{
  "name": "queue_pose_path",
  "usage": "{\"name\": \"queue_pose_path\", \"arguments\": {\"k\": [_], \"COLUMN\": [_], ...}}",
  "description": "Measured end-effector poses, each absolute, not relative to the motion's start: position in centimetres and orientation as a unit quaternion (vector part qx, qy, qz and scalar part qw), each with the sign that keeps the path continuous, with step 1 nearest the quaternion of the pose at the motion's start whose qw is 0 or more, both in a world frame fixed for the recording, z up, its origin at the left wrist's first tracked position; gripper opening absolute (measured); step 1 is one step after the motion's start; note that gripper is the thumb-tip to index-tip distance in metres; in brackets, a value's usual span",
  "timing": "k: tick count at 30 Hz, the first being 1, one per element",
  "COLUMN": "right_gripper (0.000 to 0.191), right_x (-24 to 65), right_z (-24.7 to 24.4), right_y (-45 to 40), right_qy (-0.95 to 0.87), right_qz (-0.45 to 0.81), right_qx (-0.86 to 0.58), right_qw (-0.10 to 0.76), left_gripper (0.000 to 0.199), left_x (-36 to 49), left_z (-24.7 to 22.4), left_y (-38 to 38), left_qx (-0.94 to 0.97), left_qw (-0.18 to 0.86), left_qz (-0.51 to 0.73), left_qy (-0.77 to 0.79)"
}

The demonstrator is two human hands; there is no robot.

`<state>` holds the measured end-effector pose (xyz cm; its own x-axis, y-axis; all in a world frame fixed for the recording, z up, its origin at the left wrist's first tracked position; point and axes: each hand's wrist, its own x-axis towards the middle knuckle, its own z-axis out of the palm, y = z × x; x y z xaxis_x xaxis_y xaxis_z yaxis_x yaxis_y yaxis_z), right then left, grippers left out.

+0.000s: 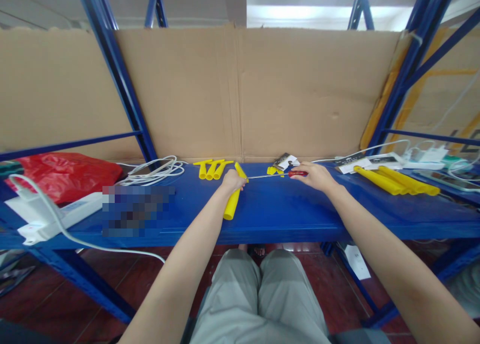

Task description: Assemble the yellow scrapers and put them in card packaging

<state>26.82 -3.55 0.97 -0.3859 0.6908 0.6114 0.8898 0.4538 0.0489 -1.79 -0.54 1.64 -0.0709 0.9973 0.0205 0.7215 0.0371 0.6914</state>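
My left hand is closed around a yellow plastic tube, which slants over the front of the blue table. In my right hand is a screwdriver with a red handle. Its long metal shaft points left and reaches the tube beside my left fingers; whether the tip is in the tube I cannot tell. Behind the shaft lie small yellow pieces and a black-and-white card. Several yellow T-shaped pieces stand in a row left of my left hand.
Several yellow tubes lie at the right by printed cards. At the left are a red plastic bag, a white power strip and coiled white cable. Cardboard walls the back between blue posts.
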Motion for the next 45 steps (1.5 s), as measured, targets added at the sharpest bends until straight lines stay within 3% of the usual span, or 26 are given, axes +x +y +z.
{"name": "queue_pose_path", "arguments": {"k": [6, 15, 22, 27, 35, 45], "right_gripper": [0.023, 0.03, 0.035, 0.034, 0.022, 0.049], "right_x": [26.2, 25.1, 25.5, 24.8, 25.3, 24.3], "right_z": [3.7, 5.1, 3.4, 2.6, 2.2, 1.8], "right_y": [-3.6, -3.2, -3.7, -2.9, -2.8, -2.6], "right_qy": [-0.814, -0.721, -0.603, -0.533, -0.565, -0.551], "right_qz": [-0.076, 0.197, 0.336, 0.351, 0.381, 0.275], "right_qx": [-0.484, -0.562, -0.514, -0.483, -0.42, -0.431], "right_qw": [0.312, 0.354, 0.509, 0.6, 0.599, 0.659], "left_gripper": [0.008, 0.006, 0.01, 0.014, 0.007, 0.005], "left_x": [-1.8, -2.0, -1.9, -1.9, -2.2, -2.1], "left_z": [2.1, 1.8, 2.1, 2.1, 1.6, 1.5], "left_y": [-1.1, -0.6, -1.0, -1.0, -0.2, -0.1], "left_qx": [0.631, 0.615, 0.608, 0.604, 0.599, 0.595], "left_qw": [0.249, 0.25, 0.264, 0.269, 0.264, 0.265], "left_qz": [0.282, 0.299, 0.302, 0.305, 0.318, 0.324], "left_qy": [0.678, 0.686, 0.686, 0.686, 0.686, 0.686]}}
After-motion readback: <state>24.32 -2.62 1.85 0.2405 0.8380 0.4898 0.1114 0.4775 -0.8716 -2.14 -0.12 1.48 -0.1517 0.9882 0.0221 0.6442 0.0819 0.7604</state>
